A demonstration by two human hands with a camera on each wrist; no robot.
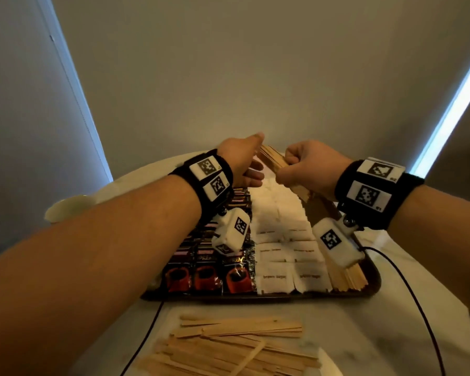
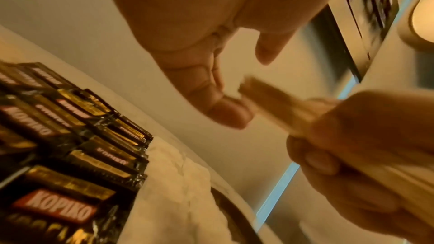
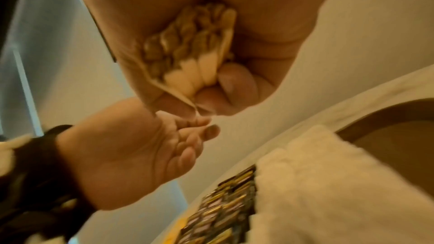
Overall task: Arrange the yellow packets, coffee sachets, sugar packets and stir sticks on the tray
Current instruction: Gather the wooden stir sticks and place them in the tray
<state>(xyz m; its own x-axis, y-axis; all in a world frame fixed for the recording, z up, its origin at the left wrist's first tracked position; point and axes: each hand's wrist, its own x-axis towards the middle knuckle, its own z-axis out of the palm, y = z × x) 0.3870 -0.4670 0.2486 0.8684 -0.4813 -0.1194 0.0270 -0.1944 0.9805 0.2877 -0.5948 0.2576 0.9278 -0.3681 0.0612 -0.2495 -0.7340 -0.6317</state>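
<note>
My right hand (image 1: pixel 301 169) grips a bundle of wooden stir sticks (image 1: pixel 272 158) above the far end of the dark tray (image 1: pixel 255 297). The bundle's rounded ends (image 3: pixel 187 44) fan out of its fist in the right wrist view. My left hand (image 1: pixel 244 164) is open beside it, its straight fingers (image 2: pixel 223 110) touching the bundle's far end (image 2: pixel 277 105). On the tray lie columns of dark coffee sachets (image 1: pixel 206 267), white sugar packets (image 1: pixel 282 240) in the middle, and a row of stir sticks (image 1: pixel 345 278) along the right side. My left arm hides the tray's left part.
A loose heap of stir sticks (image 1: pixel 228 348) lies on the white table in front of the tray. A pale cup (image 1: pixel 68 207) stands at the left. Black cables (image 1: pixel 418 308) run from my wrists across the table. A wall rises close behind the table.
</note>
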